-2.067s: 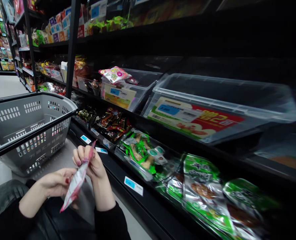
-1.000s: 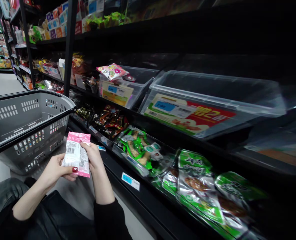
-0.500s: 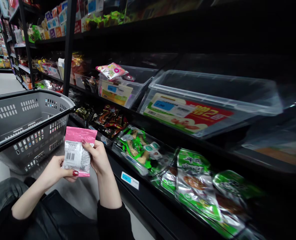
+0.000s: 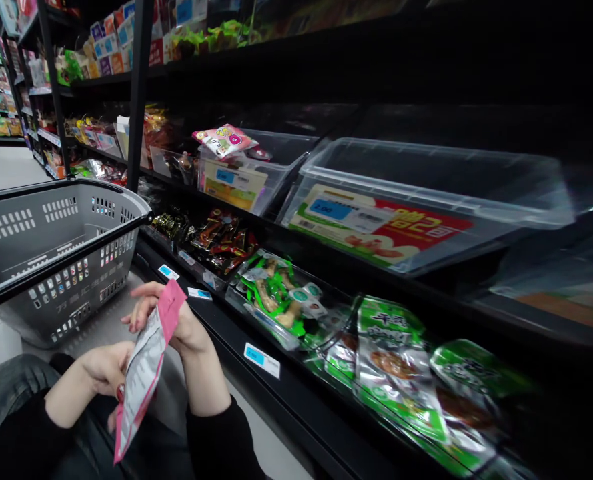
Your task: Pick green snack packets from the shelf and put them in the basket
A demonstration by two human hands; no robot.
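A pink-and-silver snack bag (image 4: 145,367) is tilted nearly edge-on in front of me. My left hand (image 4: 105,370) pinches its lower left side, with the thumb on the pale printed face and the other fingers mostly behind. Behind the bag's top end is my right hand (image 4: 190,330), its fingers stretched out to the left and spread apart. Its thumb is hidden, and I cannot tell whether this hand touches the bag. Left of both hands a grey shopping basket (image 4: 83,277) with a black handle stands on the floor.
Black shelving runs along my right. A clear bin (image 4: 256,187) has a pink snack bag (image 4: 226,141) on top; a larger clear bin (image 4: 426,200) is beside it. Below lie green-and-silver packets (image 4: 393,367) and green-wrapped snacks (image 4: 271,293). A shelf post (image 4: 139,93) rises behind the basket.
The bag has turned from its flat barcode side to a slanted, almost edge-on position, and sits lower. My right hand has released its top edge, fingers now spread behind it.
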